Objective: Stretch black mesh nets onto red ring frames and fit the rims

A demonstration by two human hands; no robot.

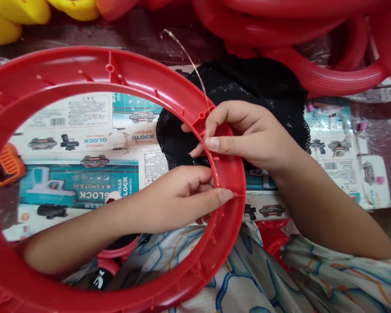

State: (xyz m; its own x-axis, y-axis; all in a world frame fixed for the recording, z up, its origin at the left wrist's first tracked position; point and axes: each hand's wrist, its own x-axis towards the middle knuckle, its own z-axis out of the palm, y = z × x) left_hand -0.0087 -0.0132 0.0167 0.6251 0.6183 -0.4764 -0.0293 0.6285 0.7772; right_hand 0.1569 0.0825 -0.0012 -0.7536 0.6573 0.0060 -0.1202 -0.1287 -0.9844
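Observation:
A large red plastic ring [84,69] fills the left of the view, lying over my lap. My left hand [179,195] reaches through the ring's opening and pinches its inner right rim, thumb on top. My right hand [247,134] comes from the right and pinches the same rim just above, fingers pressed together. A thin pale string [189,58] runs up from my right fingers. Black netting [263,87] lies under and behind my right hand, partly hidden by it.
Flattened printed cardboard [84,174] covers the surface under the ring. More red rings [329,74] are piled at the top right, yellow plastic parts [16,13] at the top left. An orange piece [8,165] sits at the left. Patterned cloth [280,278] lies near me.

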